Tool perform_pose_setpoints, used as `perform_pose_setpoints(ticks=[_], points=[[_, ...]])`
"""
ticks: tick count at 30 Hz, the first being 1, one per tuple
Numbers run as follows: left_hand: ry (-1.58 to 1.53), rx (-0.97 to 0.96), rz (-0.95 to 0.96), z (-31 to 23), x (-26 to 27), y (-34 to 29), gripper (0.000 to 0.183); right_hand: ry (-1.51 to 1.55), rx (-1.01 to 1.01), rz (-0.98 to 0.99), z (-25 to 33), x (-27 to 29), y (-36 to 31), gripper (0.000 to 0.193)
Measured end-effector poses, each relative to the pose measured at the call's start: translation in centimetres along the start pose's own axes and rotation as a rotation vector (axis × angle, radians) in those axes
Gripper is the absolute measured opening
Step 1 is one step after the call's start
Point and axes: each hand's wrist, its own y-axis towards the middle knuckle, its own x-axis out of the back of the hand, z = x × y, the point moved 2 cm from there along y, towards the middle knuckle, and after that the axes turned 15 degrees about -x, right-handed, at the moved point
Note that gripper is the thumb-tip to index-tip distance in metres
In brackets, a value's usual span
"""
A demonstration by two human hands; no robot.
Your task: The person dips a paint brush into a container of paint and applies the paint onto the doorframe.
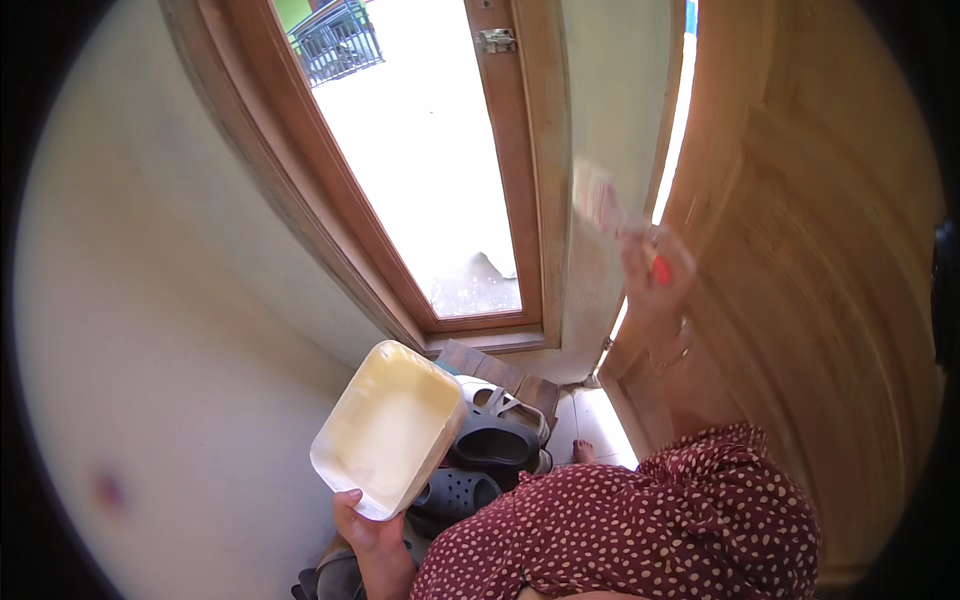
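Observation:
My left hand grips the near corner of a rectangular plastic tub, thumb over its rim. A pale cream substance coats the inside of the tub, which is tilted toward me. My right hand is raised and somewhat blurred, with its fingers closed around a paintbrush. A red part of the handle shows at the palm. The bristles point up and left, in front of the narrow pale wall strip between window and door; whether they touch it I cannot tell.
A wood-framed window with a metal latch stands ahead. At right is a large wooden door, ajar. Below the tub, grey clogs and other shoes crowd a wooden rack. A bare foot rests on white floor tiles.

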Motion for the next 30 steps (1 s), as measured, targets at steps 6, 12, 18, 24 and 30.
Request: perform_pose_setpoints(ticks=[6,12,18,24,30], points=[[-0.013,-0.018,-0.06,-0.2,-0.3,0.2,0.084,0.019,0.483,-0.056,5.5,-5.3,9.3,0.018],[-0.025,-0.023,-0.07,-0.3,0.5,0.2,0.084,-0.574,0.522,0.115,2.7,-6.3,4.3,0.009],[0.01,-0.042,-0.076,-0.2,1.8,0.4,0.084,-0.478,0.184,0.414,-1.2,-4.0,-3.1,0.013],[0.031,-0.03,-0.099,0.3,1.0,1.5,0.084,-0.214,0.42,0.135,5.2,-6.6,6.1,0.024],[0.018,0.007,-0.107,1.5,1.8,2.9,0.084,-0.411,0.603,0.087,1.2,-10.2,9.3,0.018]])
